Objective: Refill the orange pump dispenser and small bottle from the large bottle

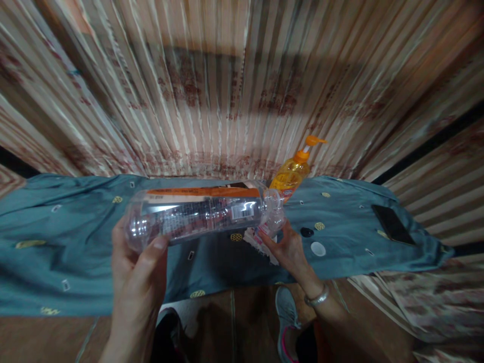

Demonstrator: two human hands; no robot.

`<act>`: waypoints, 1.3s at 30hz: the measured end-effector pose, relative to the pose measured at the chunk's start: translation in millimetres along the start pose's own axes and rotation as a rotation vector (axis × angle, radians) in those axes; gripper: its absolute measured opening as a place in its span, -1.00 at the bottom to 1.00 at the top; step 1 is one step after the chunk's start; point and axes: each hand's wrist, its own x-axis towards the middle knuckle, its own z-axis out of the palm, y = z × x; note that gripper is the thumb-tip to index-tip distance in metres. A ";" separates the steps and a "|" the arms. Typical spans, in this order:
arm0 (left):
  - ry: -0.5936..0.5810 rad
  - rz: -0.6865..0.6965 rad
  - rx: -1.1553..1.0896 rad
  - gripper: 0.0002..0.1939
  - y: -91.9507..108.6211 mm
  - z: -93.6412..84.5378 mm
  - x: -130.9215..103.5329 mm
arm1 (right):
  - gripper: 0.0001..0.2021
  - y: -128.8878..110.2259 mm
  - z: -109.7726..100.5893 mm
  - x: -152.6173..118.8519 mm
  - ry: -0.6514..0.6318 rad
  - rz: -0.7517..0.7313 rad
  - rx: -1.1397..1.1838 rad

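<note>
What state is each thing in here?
Clear plastic bottle: held sideways, left hand around its base end; no liquid visible.
Pump bottle: standing, base hidden, pump head on, partly filled.
Phone: lying flat, upper face dark.
White disc: lying flat.
White scrap: ragged-edged, by the right hand.
Cloth: spread out, wrinkled.

Enclosed behind the surface [79,242] by a pleated, striped curtain [212,126] in cream, pinkish and brown tones with dark reddish prints [282,96], hanging in folds beside the surface's right end too. Covered on top of the surface in rumpled teal cloth [340,222] with small yellow motifs [319,226], and flanked at the surface's back corners by slanting black bars [427,146]. Floored in front of the surface with brown tiles [212,333] parted by pale seams [232,325], and dimly lit, with a shadowy band [340,70] across the curtain above the surface.
</note>
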 end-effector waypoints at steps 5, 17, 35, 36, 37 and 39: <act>0.119 -0.120 -0.081 -0.34 2.3 4.9 1.4 | -0.45 -0.9 1.0 -0.5 0.019 0.018 0.019; 0.061 -0.096 -0.086 -0.44 3.9 5.1 3.0 | -0.43 0.2 1.0 -0.9 0.017 0.015 -0.006; 0.054 -0.101 -0.067 -0.37 1.9 3.6 0.7 | -0.46 3.8 3.4 -0.9 0.035 -0.031 0.032; 0.057 -0.096 -0.065 -0.37 1.5 4.0 0.7 | -0.42 3.9 3.7 -0.8 0.040 -0.029 0.033; 0.057 -0.092 -0.063 -0.36 1.2 4.5 0.8 | -0.38 4.1 4.1 -0.8 0.044 -0.028 0.032; 0.048 -0.082 -0.061 -0.40 1.4 5.0 0.9 | -0.32 4.4 4.6 -0.9 0.047 -0.023 0.027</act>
